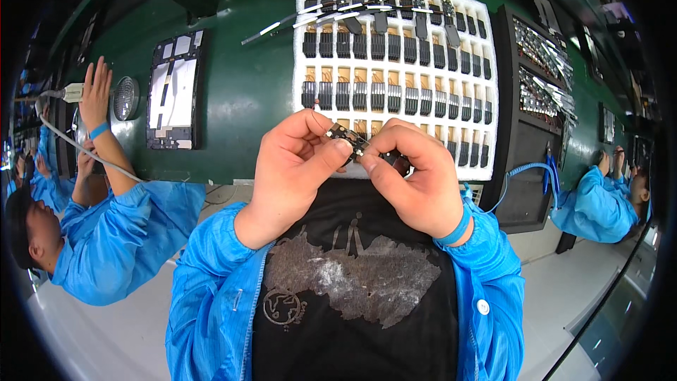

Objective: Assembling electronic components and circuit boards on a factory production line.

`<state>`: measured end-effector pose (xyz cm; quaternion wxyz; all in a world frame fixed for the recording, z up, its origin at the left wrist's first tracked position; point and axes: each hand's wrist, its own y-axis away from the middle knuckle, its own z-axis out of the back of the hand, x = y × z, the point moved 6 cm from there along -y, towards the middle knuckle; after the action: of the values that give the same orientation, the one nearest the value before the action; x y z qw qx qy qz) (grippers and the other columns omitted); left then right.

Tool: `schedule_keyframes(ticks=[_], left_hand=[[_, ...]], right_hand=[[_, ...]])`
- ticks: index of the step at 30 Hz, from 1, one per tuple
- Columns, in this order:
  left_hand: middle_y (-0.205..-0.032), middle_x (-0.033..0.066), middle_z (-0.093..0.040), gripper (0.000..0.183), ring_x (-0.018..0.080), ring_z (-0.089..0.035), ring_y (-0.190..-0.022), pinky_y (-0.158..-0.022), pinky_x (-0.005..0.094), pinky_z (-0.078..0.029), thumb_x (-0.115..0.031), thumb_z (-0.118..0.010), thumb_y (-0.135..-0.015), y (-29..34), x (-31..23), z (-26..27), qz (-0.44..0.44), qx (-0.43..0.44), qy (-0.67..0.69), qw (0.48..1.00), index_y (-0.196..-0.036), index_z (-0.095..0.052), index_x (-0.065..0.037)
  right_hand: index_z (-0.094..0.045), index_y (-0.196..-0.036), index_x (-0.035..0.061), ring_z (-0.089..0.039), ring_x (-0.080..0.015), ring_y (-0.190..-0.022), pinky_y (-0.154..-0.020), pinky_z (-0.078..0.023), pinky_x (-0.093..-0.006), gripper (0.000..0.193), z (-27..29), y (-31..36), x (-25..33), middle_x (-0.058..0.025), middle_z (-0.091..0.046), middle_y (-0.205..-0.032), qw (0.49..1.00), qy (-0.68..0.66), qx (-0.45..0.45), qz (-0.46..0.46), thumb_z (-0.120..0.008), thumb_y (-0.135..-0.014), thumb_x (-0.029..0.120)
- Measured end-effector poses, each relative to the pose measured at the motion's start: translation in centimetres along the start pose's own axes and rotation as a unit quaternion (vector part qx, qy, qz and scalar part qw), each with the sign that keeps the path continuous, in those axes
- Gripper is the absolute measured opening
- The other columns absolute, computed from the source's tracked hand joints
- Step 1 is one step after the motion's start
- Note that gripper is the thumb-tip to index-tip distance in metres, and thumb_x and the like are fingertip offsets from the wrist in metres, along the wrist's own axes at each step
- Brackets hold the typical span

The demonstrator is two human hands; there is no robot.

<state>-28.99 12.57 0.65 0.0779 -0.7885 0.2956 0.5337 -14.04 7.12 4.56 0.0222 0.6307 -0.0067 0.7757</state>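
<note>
Both forearms rise from the lower edge and angle inward, so the two hands meet at the near edge of a white foam tray [493,113] on the green table [240,99]. Between them is a small black circuit board [350,141], which appears in front of the tray's nearest row; whether it touches the foam, I cannot tell.

The left hand [293,166] pinches the board's left end, thumb stretched to the right across its face, index finger bent above it and the other fingers curled toward the palm. The right hand [416,176] comes in from the other side, knuckles up and wrist bent inward, its thumb and index finger closed on the board's right part; its remaining fingers are folded and partly hidden. A blue wristband [457,229] circles the right wrist, just beyond the blue sleeve [493,257]. Black modules [360,46] stand in rows in the tray's compartments.
</note>
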Motion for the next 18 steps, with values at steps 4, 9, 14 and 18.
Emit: schedule_keyframes(ticks=[4, 9, 14, 18], left_hand=[[-0.092, 0.0015, -0.066, 0.007, 0.0037, -0.059, -0.08, -0.07, 0.0214, -0.051, 0.002, -0.064, -0.094, 0.22, -0.1, -0.11, 0.004, 0.001, 0.004, 1.0, -0.096, -0.058, -0.002], [-0.093, 0.0016, -0.066, 0.008, 0.0038, -0.059, -0.082, -0.071, 0.0213, -0.051, 0.002, -0.064, -0.094, 0.24, -0.22, -0.32, -0.007, 0.003, 0.003, 1.0, -0.098, -0.059, -0.001], [-0.093, 0.0015, -0.066, 0.008, 0.004, -0.058, -0.084, -0.074, 0.021, -0.05, 0.002, -0.064, -0.093, 0.24, -0.46, -0.53, -0.001, -0.01, -0.007, 1.0, -0.099, -0.06, -0.001], [-0.09, -0.0007, -0.064, 0.008, 0.004, -0.054, -0.084, -0.075, 0.0213, -0.045, 0.002, -0.067, -0.091, 0.13, -0.87, -0.25, -0.03, -0.012, -0.1, 0.994, -0.096, -0.062, 0.0]], right_hand=[[-0.064, -0.088, 0.0009, -0.053, -0.0084, -0.063, -0.052, -0.04, -0.0231, 0.003, -0.04, 0.09, 0.29, -0.0042, -0.06, -0.082, 1.0, 0.012, 0.004, -0.006, -0.064, -0.085, 0.001], [-0.064, -0.089, 0.0004, -0.056, -0.0092, -0.065, -0.052, -0.043, -0.0227, 0.004, 0.04, 0.01, 0.48, -0.0045, -0.06, -0.082, 1.0, 0.014, 0.004, 0.0, -0.065, -0.085, 0.001], [-0.064, -0.088, 0.0001, -0.06, -0.0122, -0.067, -0.055, -0.047, -0.024, 0.003, 0.25, -0.02, 0.62, -0.0058, -0.061, -0.081, 0.999, 0.037, -0.002, 0.009, -0.064, -0.085, 0.0], [-0.064, -0.088, 0.0002, -0.061, -0.0139, -0.067, -0.056, -0.048, -0.025, 0.003, 0.29, -0.08, 0.57, -0.0067, -0.061, -0.081, 0.999, 0.047, 0.0, 0.012, -0.064, -0.085, 0.0]])
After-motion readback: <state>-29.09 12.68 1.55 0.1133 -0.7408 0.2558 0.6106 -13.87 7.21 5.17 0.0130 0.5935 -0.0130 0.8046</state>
